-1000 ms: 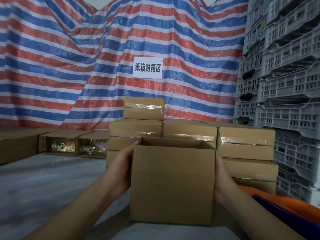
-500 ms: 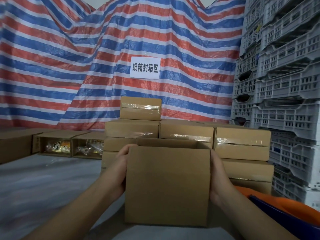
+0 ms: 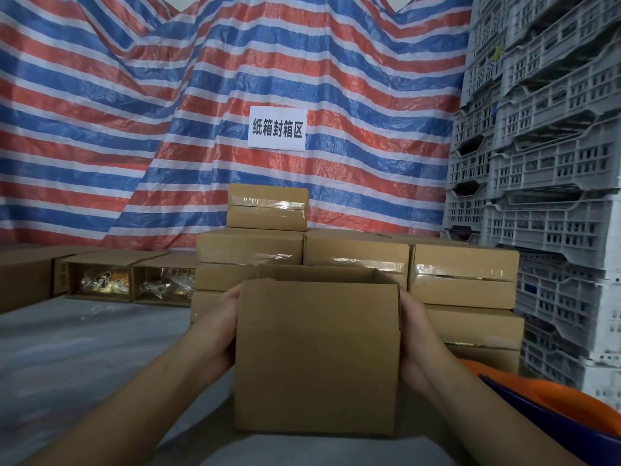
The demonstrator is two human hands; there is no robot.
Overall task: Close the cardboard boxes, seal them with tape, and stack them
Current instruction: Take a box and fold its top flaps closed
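A plain cardboard box (image 3: 317, 356) with its top open stands on the grey surface right in front of me. My left hand (image 3: 220, 331) grips its left side, fingertips curled over the top left corner. My right hand (image 3: 415, 338) holds its right side, fingers hidden behind the box. Behind it rises a stack of taped boxes (image 3: 463, 275), the highest one (image 3: 267, 206) sitting at the back centre with clear tape across its face.
Two open boxes (image 3: 129, 275) holding packaged goods lie on their sides at the left, beside a longer carton (image 3: 23, 280). Grey plastic crates (image 3: 554, 163) tower on the right. An orange and blue object (image 3: 551, 408) sits at the lower right. A striped tarp with a white sign (image 3: 277, 129) hangs behind.
The near flap of the box has folded down, so the front face looks shorter. Both hands have slid slightly toward me along the box sides.
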